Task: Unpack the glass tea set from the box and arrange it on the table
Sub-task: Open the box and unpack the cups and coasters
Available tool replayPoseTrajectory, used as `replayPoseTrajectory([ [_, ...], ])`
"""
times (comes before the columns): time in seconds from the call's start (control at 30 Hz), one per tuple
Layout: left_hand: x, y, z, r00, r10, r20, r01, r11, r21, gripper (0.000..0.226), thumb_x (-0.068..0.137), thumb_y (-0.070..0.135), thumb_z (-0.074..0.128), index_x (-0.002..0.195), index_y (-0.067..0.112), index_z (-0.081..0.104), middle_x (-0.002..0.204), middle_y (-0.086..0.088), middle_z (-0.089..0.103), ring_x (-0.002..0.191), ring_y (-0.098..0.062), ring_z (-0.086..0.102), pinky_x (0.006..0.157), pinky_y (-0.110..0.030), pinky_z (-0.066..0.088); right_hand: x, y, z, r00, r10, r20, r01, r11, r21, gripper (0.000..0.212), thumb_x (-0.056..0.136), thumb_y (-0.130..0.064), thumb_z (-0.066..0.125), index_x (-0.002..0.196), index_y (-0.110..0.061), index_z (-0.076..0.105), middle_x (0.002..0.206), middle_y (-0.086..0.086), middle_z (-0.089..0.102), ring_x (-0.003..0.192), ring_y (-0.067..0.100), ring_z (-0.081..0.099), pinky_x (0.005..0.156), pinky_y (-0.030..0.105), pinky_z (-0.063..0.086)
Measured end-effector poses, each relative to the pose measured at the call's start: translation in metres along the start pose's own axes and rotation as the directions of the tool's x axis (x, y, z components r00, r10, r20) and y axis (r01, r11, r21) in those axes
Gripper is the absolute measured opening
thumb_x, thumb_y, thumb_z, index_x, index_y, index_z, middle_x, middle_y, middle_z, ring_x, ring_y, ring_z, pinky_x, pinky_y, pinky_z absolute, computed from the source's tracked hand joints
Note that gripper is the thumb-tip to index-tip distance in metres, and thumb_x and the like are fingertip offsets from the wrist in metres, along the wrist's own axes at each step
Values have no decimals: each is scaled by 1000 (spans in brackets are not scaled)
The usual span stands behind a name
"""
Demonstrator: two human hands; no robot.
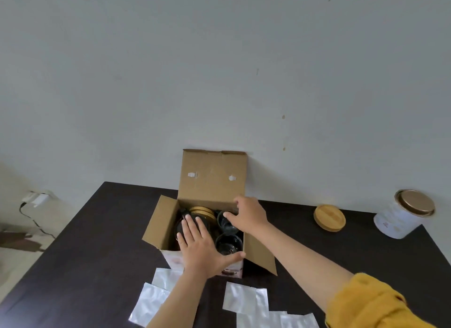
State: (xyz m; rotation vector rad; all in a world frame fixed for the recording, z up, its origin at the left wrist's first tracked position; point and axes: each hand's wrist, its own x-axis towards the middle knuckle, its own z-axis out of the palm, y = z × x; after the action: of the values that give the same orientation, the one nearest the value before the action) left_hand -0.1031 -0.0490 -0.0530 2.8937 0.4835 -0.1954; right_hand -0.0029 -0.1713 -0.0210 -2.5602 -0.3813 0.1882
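An open cardboard box (212, 178) stands on the dark table (97, 242) with its lid flap upright against the wall. Inside I see a glass teapot with a bamboo lid (202, 211) on the left and two glass cups, one at the back right (225, 221) and one at the front right (228, 244). My left hand (202, 247) lies flat and open over the box's front edge, above the teapot. My right hand (246, 214) reaches over the back right cup with fingers spread, holding nothing.
Several white foam wrapping sheets (244, 301) lie on the table in front of the box. A round bamboo lid (329, 217) and a white tin with a gold top (402, 217) sit at the right. A cable and plug (34, 200) hang at the left wall.
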Motion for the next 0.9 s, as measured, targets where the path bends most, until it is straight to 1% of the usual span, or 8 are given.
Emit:
replayPoseTrajectory([
  [0.07,1,-1,0,1000,9,15,-9,1000,1,160,32,106,15,146,-1,-16,153,-25,-22,142,-37,-21,115,-52,-2,5,-14,4,997,29,74,-11,972,-233,55,80,-59,63,110,-14,54,107,5,61,105,26,54,79,36,47],
  [0.13,1,-3,0,999,14,29,-14,1000,-5,160,30,106,14,145,-1,-19,152,-25,-24,142,-37,-23,115,-52,-3,8,-24,9,993,43,109,0,930,-369,66,76,-65,64,115,-12,53,113,6,59,111,29,49,84,39,43],
  [0.3,3,-4,2,999,30,24,-30,999,-24,160,32,107,15,145,-1,-18,152,-25,-24,141,-38,-23,115,-52,-2,13,-33,16,989,87,122,-18,878,-478,75,70,-64,70,119,-11,51,114,6,58,112,31,46,89,41,39],
  [0.47,4,-4,5,999,36,15,-35,999,-36,159,34,107,17,145,-1,-16,152,-25,-23,142,-38,-22,115,-53,-1,11,-32,14,999,29,22,-18,916,-401,67,67,-59,69,110,-11,51,106,4,59,105,29,51,83,38,42],
  [0.6,3,-3,5,1000,30,1,-30,999,-31,159,34,107,16,145,-2,-15,153,-26,-20,142,-39,-19,115,-53,1,8,-29,0,997,34,-64,-53,944,-325,75,63,-61,68,114,-10,45,108,6,58,98,26,56,74,33,45],
  [0.73,2,-1,3,1000,9,9,-9,1000,13,159,33,106,12,145,-2,-15,153,-26,-19,143,-39,-17,115,-53,3,-1,-15,-22,990,121,-67,-127,988,-87,89,65,-61,67,134,-12,38,125,6,50,111,25,53,77,32,48],
  [0.8,2,0,3,1000,5,1,-5,1000,17,159,34,107,14,146,-2,-13,154,-26,-17,144,-39,-15,115,-53,4,-9,-2,-35,985,141,-104,-141,990,7,83,66,-60,66,132,-15,41,124,4,48,112,23,51,80,33,50],
  [0.9,1,0,4,1000,-1,-10,1,1000,23,159,34,107,13,147,-2,-9,155,-25,-12,144,-38,-11,115,-53,6,-20,29,-55,970,187,-153,-188,982,7,77,66,-56,68,126,-14,44,119,6,47,110,24,50,82,36,51],
])
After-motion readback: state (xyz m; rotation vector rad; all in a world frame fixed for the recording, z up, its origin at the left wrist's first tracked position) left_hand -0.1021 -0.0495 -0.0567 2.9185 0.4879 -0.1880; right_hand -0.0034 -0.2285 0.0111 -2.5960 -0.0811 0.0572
